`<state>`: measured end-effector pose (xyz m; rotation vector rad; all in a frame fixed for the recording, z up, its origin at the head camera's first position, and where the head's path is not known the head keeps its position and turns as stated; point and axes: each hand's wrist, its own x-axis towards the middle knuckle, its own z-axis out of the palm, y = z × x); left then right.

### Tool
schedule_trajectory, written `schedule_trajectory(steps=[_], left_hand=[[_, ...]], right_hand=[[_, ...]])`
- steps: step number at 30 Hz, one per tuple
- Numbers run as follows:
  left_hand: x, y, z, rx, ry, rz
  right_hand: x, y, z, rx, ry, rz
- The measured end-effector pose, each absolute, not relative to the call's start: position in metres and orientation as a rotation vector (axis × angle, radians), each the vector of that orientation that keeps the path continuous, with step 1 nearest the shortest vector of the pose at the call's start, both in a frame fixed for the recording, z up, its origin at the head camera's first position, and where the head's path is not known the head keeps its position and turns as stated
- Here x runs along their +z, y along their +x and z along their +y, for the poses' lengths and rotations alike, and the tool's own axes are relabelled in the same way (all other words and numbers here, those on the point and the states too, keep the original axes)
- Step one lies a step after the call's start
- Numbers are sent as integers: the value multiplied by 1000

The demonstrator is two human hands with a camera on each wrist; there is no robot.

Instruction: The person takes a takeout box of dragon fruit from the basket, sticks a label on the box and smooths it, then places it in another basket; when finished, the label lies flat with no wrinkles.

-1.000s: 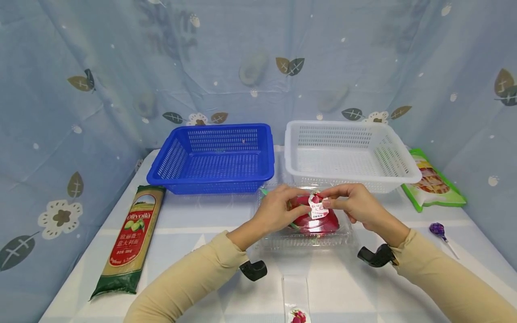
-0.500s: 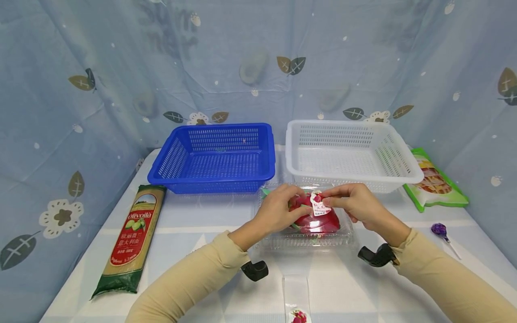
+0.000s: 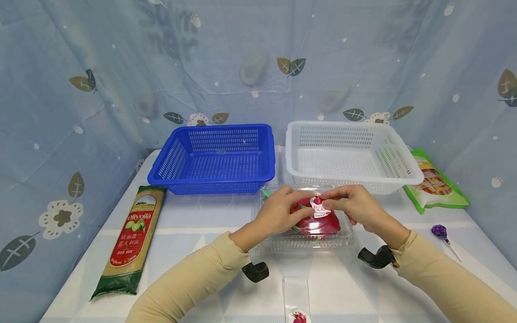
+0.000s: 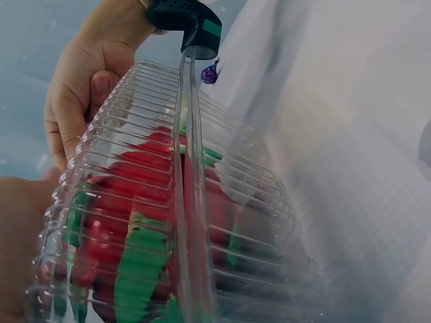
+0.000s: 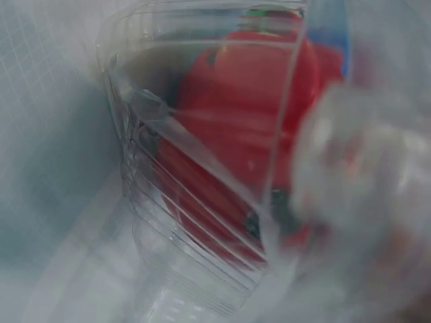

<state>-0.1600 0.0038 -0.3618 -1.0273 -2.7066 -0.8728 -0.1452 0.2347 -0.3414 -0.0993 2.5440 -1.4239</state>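
Observation:
On the white table stands a clear plastic clamshell box [image 3: 278, 244], with a red dragon fruit [image 3: 323, 226] with green scales inside. A white sticker label [image 3: 321, 208] bearing a dragon fruit picture is at the top of the lid. My right hand [image 3: 357, 206] pinches the label's right edge between thumb and forefinger. My left hand [image 3: 278, 211] has its thumb and forefinger spread apart at the label's left edge, touching around it. In the left wrist view, ribbed walls of the clamshell box [image 4: 155, 94] show. The right wrist view is blurred near the label side.
Behind are a blue basket [image 3: 210, 186] and a white basket [image 3: 351, 179]. A pack of spaghetti [image 3: 129, 242] lies left; a green food bag [image 3: 436, 184] and a lollipop [image 3: 439, 232] lie right. A strip of label backing [image 3: 296, 291] lies in front.
The label tilted and rose a little at half a second ago, and now sits lower and straighter. My left forefinger has moved right toward the label. The box has stayed put.

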Motion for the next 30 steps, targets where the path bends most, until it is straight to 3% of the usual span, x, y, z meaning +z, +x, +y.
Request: schedule_trajectory(steps=[21, 30], left_hand=[[-352, -158, 15, -681, -935, -2839], [-351, -159, 15, -628, -934, -2928]], right_hand=[[-337, -141, 228, -1304, -94, 2709], [-349, -138, 224, -1015, -526, 3127]])
